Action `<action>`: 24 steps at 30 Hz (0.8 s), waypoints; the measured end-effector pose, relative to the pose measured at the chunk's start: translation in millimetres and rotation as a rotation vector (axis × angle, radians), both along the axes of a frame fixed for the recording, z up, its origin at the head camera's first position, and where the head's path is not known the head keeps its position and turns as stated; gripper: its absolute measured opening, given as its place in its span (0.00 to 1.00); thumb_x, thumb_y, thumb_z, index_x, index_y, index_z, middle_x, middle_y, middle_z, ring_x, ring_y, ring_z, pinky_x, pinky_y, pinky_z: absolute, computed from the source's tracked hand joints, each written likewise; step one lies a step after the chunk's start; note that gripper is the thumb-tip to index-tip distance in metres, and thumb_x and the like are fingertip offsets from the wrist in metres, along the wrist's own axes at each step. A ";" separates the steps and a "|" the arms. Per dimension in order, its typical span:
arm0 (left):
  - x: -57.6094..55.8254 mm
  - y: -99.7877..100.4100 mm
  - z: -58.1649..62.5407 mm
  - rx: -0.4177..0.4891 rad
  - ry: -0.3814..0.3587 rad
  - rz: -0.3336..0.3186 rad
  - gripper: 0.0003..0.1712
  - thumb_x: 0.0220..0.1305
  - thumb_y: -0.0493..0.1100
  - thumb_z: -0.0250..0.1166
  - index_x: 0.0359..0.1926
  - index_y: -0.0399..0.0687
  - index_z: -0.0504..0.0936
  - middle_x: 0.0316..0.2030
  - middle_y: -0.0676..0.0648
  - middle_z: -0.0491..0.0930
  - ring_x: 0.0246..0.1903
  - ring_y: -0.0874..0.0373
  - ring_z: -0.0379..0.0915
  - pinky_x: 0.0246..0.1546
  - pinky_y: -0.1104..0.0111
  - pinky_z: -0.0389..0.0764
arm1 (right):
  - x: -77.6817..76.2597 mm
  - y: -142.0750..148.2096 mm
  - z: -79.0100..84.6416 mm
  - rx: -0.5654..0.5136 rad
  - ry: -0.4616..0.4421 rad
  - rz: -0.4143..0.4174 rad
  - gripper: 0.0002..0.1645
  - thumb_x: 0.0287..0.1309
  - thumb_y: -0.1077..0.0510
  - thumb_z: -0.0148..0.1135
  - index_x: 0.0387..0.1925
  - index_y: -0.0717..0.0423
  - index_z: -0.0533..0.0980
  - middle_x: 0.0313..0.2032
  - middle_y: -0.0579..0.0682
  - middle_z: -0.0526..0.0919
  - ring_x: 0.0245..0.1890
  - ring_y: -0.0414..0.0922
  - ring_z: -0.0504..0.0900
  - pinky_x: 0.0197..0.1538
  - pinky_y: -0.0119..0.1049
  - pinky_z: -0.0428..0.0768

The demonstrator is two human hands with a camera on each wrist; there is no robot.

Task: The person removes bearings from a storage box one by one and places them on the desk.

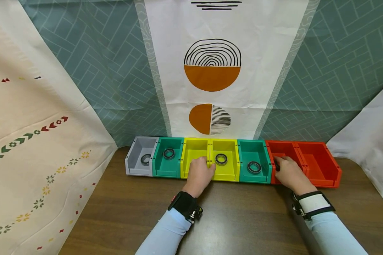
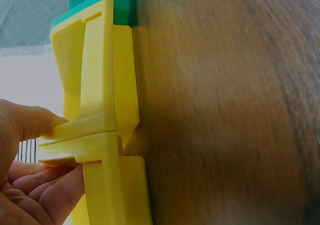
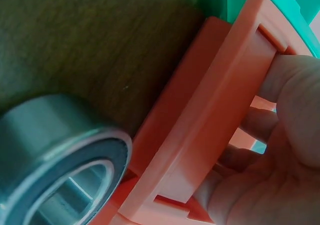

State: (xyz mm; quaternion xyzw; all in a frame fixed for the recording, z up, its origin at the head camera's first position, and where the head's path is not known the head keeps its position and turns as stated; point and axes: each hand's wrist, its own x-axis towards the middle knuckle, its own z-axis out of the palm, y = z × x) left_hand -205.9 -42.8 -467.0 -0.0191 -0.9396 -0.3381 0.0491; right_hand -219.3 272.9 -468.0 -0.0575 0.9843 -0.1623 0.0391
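In the head view a row of bins crosses the table. My left hand (image 1: 199,171) pinches the adjoining side walls of the left yellow bin (image 1: 191,150) and right yellow bin (image 1: 231,173), thumb on one side and fingers on the other. My right hand (image 1: 289,171) reaches into the left red bin (image 1: 282,147). A dark ring-shaped bearing (image 1: 277,165) shows at its thumb and fingertips; the front lip hides much of the grip in the right wrist view. Another view of a metal bearing (image 3: 65,160) looms large there, in front of the red lip.
Single bearings lie in the grey bin (image 1: 142,141), left teal bin (image 1: 157,173), right yellow bin and right teal bin (image 1: 253,147). The right red bin (image 1: 317,152) ends the row. Behind hangs a patterned cloth (image 1: 265,53); the wooden table (image 1: 242,212) extends in front.
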 end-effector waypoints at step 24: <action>-0.3 -0.4 -0.8 0.029 -0.019 -0.006 0.15 0.60 0.49 0.63 0.41 0.43 0.78 0.27 0.54 0.75 0.22 0.65 0.70 0.22 0.77 0.71 | -0.3 -0.3 4.7 0.035 -0.039 -0.058 0.19 0.49 0.61 0.63 0.42 0.68 0.72 0.30 0.60 0.71 0.30 0.53 0.67 0.35 0.47 0.75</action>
